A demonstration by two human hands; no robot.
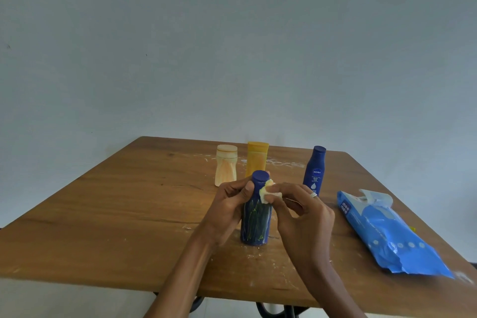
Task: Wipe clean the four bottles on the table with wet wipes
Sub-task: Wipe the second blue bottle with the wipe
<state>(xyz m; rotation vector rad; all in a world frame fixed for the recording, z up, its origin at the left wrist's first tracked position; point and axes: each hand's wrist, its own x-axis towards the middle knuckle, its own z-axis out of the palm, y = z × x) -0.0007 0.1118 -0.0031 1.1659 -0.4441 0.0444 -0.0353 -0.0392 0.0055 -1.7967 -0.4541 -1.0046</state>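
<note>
At the bottle's (pixel 255 214) shoulder, right hand (pixel 302 210) presses a wipe (pixel 265 192).

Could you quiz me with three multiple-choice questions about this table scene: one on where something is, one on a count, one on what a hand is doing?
1. Where does the blue wipes pack lie?
A. at the table's right side
B. behind the yellow bottle
C. on the floor

2. How many bottles stand on the table?
A. two
B. four
C. six

3. What is the right hand doing?
A. resting flat on the table
B. lifting the wipes pack
C. pinching a wet wipe against the near blue bottle

Answers:
1 A: the pack lies right of both hands.
2 B: the near blue bottle, gripped by the left hand, plus the cream bottle, yellow bottle and Nivea bottle.
3 C: its fingers press the wipe just below the cap.
</note>
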